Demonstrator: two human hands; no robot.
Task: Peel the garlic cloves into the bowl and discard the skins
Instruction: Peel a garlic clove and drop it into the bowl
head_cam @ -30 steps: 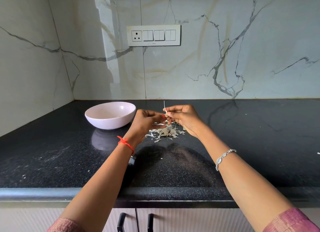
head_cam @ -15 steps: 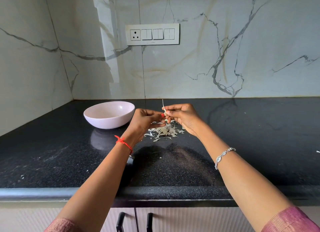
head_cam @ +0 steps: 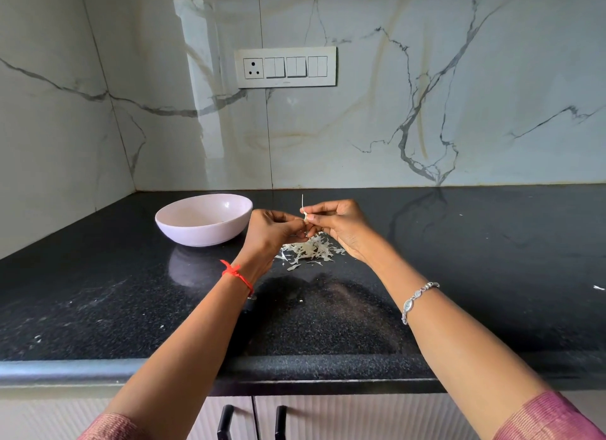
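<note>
My left hand [head_cam: 272, 231] and my right hand [head_cam: 337, 223] meet above the black counter [head_cam: 459, 259], both pinching a small garlic clove [head_cam: 305, 217] between the fingertips. A thin strip of skin [head_cam: 302, 201] sticks up from the clove. Most of the clove is hidden by my fingers. A heap of pale garlic skins [head_cam: 311, 251] lies on the counter just under my hands. The pale pink bowl [head_cam: 203, 219] stands to the left of my left hand; its inside is only partly visible.
A marble wall with a switch panel [head_cam: 285, 67] rises behind the counter. A side wall closes the left corner. Small skin scraps [head_cam: 598, 287] lie scattered on the counter. Cabinet door handles [head_cam: 252, 420] show below the front edge.
Both hands stay together on the clove; the fingers shift slightly and the skin strip still stands up. The view has barely drifted.
</note>
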